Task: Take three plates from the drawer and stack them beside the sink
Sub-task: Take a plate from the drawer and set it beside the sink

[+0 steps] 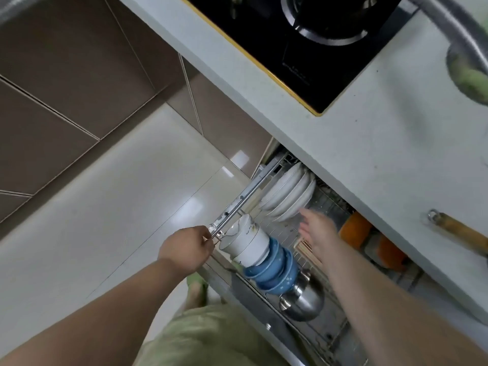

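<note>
White plates [287,192] upright in open drawer [311,262] rack, centre right of frame. Left hand [184,248] pinching drawer rail corner. Right hand [318,231] spread, fingers just beside plates.

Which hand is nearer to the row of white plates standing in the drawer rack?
The right hand. It is open, fingers spread just below the white plates, not yet gripping one. The left hand is farther away, closed on the drawer's metal rail beside the stacked bowls.
</note>
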